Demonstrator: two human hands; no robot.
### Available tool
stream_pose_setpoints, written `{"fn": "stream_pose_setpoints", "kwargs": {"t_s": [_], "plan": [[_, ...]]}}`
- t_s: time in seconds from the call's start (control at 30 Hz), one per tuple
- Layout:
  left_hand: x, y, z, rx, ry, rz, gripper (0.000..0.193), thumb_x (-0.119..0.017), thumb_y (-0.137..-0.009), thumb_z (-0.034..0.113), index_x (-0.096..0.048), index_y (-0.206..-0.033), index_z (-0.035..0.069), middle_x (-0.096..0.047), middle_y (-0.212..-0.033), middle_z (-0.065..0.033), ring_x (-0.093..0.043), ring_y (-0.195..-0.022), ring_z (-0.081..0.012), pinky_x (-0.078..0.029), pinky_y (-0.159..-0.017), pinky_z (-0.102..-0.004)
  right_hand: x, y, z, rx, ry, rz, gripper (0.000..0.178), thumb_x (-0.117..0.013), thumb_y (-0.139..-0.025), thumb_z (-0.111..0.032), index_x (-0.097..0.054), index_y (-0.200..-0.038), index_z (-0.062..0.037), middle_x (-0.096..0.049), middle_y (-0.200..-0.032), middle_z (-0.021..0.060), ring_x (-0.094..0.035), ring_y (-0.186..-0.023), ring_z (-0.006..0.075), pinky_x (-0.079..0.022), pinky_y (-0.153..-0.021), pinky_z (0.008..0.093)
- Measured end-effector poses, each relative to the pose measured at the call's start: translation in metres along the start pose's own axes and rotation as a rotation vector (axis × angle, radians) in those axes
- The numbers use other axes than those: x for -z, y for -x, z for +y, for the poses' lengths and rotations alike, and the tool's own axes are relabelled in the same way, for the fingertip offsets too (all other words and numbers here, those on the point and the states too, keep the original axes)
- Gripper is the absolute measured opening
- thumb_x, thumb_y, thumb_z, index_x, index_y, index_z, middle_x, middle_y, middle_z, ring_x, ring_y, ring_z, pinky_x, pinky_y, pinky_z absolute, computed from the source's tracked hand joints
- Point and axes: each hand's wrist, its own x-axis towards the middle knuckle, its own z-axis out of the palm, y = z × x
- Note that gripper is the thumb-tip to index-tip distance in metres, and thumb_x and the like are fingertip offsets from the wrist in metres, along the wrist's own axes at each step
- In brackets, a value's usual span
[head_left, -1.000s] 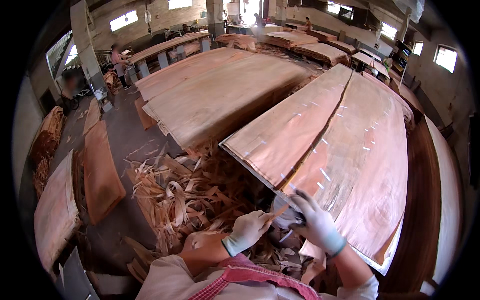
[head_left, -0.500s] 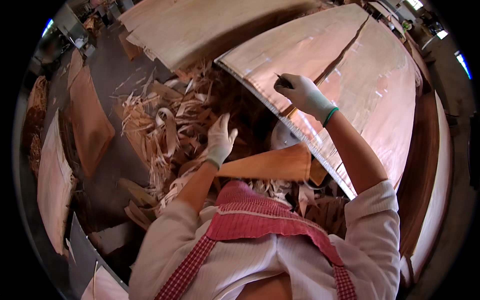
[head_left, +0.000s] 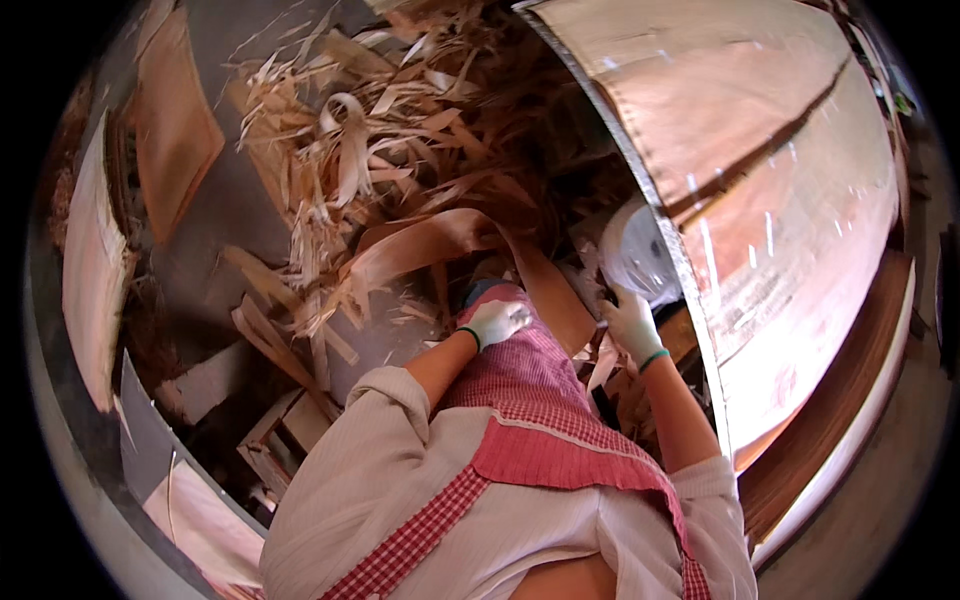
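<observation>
Gloved right hand [head_left: 630, 325] closes its grip on a white tape roll [head_left: 635, 250] under the edge of the veneer sheet [head_left: 760, 200] on the worktop. Left hand [head_left: 497, 322], loosely curled and empty, rests against the red apron [head_left: 540, 400]. Fetching tape appears underway; lifting it clear needs care.

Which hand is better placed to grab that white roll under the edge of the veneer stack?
Right. The right hand already touches the white roll beside the veneer stack, while the left hand rests against the checked apron.
</observation>
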Motion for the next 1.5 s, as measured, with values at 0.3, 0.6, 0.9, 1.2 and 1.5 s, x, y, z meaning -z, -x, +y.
{"fn": "stream_pose_setpoints", "kwargs": {"t_s": [0.3,0.6,0.9,1.2,1.5], "plan": [[0.051,-0.066,-0.127,0.531,0.020,0.363,0.032,-0.054,-0.090,0.027,-0.063,-0.110,0.003,-0.064,-0.106,-0.0207,-0.060,-0.099,-0.0364,-0.047,-0.086,-0.0425,-0.114,0.022,0.096,-0.427,-0.154,-0.299,0.035,-0.062,-0.085,-0.025,-0.061,-0.104,0.0037,-0.065,-0.090,0.0253,-0.065,-0.085,0.0385,-0.048,-0.071,0.0423],[-0.019,-0.241,-0.278,0.615,1.219,0.417,0.043,-0.059,-0.092,0.024,-0.056,-0.124,-0.005,-0.059,-0.126,-0.0131,-0.054,-0.117,-0.0218,-0.042,-0.099,-0.0318,-0.157,0.015,0.133,-0.798,-0.336,-0.347,0.032,-0.056,-0.089,-0.019,-0.061,-0.109,0.0049,-0.066,-0.089,0.0176,-0.063,-0.079,0.0258,-0.049,-0.070,0.0369],[-0.019,-0.232,-0.241,0.479,0.885,0.227,0.056,-0.054,-0.095,0.020,-0.035,-0.141,-0.005,-0.045,-0.140,-0.0213,-0.044,-0.129,-0.0296,-0.035,-0.107,-0.0373,-0.170,-0.011,0.136,-0.755,-0.276,-0.365,0.029,-0.054,-0.090,-0.015,-0.061,-0.108,0.0066,-0.061,-0.083,0.0097,-0.052,-0.068,0.0151,-0.045,-0.058,0.0321],[-0.003,-0.012,0.047,0.111,0.950,0.189,0.056,-0.051,-0.098,0.021,-0.031,-0.143,-0.004,-0.041,-0.143,-0.0161,-0.042,-0.129,-0.0244,-0.035,-0.108,-0.0346,-0.135,0.011,0.025,-0.966,-1.445,-0.276,0.032,-0.054,-0.095,-0.043,-0.056,-0.085,-0.0126,-0.047,-0.061,-0.0049,-0.034,-0.042,0.0047,-0.026,-0.039,0.0209],[-0.033,0.102,0.226,-0.216,1.006,-0.156,0.061,-0.048,-0.097,0.002,-0.018,-0.150,0.005,-0.036,-0.145,-0.0096,-0.040,-0.131,-0.0196,-0.033,-0.109,-0.0321,-0.016,0.189,0.023,-0.400,-2.527,0.227,0.017,-0.052,-0.098,-0.029,-0.059,-0.100,-0.0138,-0.056,-0.079,-0.0021,-0.039,-0.049,0.0034,-0.031,-0.041,0.0166]]}}
